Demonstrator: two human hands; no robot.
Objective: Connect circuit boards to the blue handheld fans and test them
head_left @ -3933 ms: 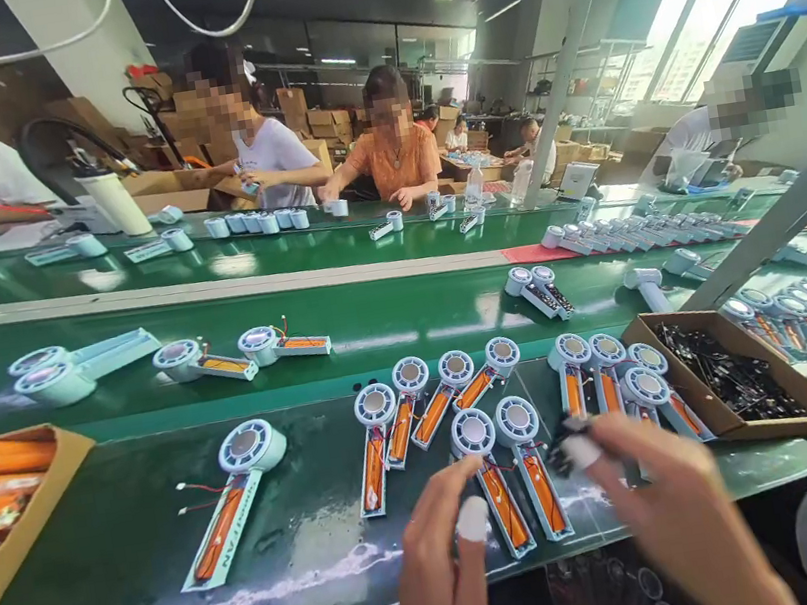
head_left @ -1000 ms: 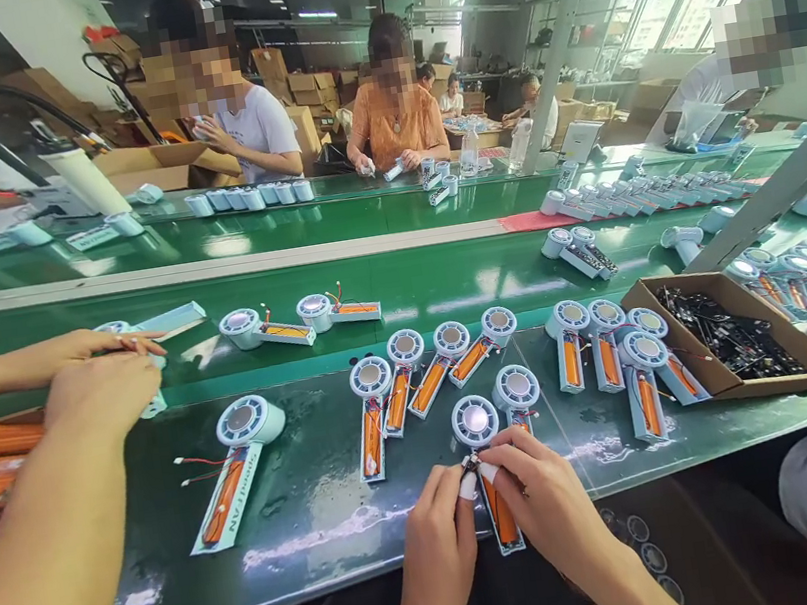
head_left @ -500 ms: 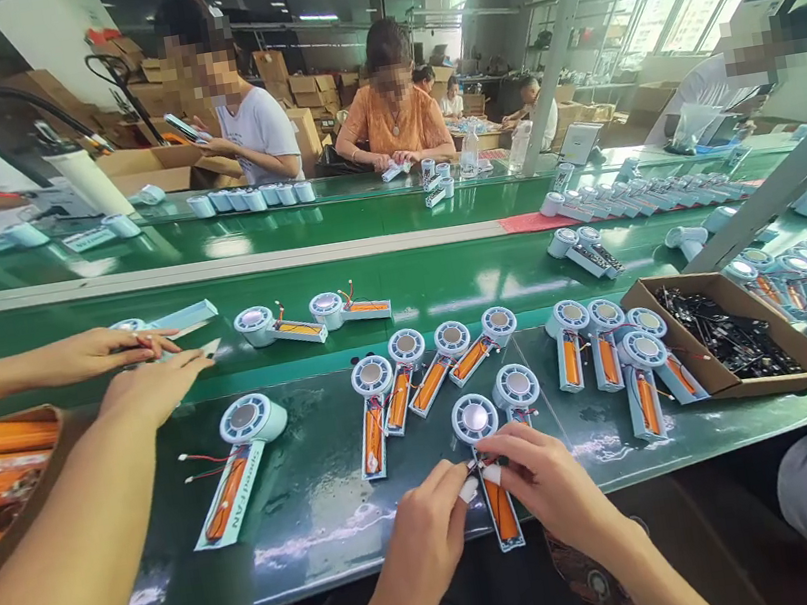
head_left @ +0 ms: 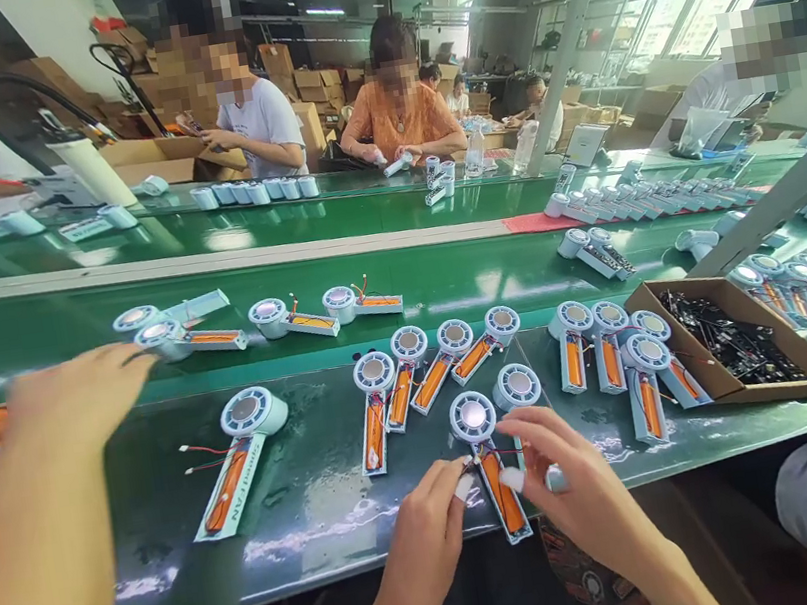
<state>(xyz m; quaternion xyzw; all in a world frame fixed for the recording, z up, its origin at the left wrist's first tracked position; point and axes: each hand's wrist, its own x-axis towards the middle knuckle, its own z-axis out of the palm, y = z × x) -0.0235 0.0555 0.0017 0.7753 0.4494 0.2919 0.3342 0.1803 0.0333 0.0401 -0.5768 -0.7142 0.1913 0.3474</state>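
A handheld fan [head_left: 473, 417] with a round pale-blue head lies just in front of me, its long handle exposing an orange-wrapped battery [head_left: 506, 505]. At the left of the handle's top, my left hand [head_left: 425, 522] is closed in a pinch on a small wire connector, partly hidden by the fingertips. My right hand [head_left: 575, 464] hovers over the right side of the handle, thumb and fingers apart, beside a thin red wire. White covers wrap a finger on each hand. Behind the right hand, a second fan [head_left: 517, 386] is partly hidden.
Several opened fans [head_left: 410, 344] lie along the bench [head_left: 311, 498]. A single fan [head_left: 247, 412] is at left. A cardboard box [head_left: 757, 388] of black parts stands right. A co-worker's arm [head_left: 53, 446] reaches in from the left. Beyond runs a green conveyor belt [head_left: 444, 266].
My right hand has opened and drawn slightly right from the fan's wires. The handle's lower end has shifted slightly right. The co-worker's hands have pulled back left, revealing fans on the belt.
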